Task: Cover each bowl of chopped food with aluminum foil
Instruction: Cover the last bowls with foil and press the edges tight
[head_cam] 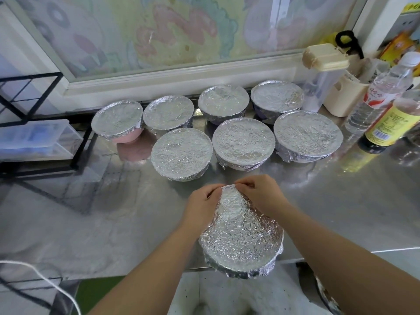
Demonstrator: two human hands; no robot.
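Steel counter (91,223). 9 o'clock: black wire rack (31,75) with a clear plastic box (34,142) inside its frame. 11 to 1 o'clock: seven bowls already foiled, packed close. The back row (223,100) has four and its leftmost bowl is pink (125,138). The front row (243,143) has three. 6 o'clock, at the counter's near edge: eighth bowl (238,272), dark. The foil sheet (241,237) is crimped round its near rim, and the sheet's far edge is pulled up into a peak. Left hand (201,206): fingers curled, pinching the peak's left side. Right hand (259,194): thumb and forefinger pinching the peak's right side, other fingers curled. The hands almost meet there. 2 o'clock cluster: cream-lidded clear container (325,57), cream holder (343,96), clear bottle (377,94), dark sauce bottle (391,123) with a yellow label.
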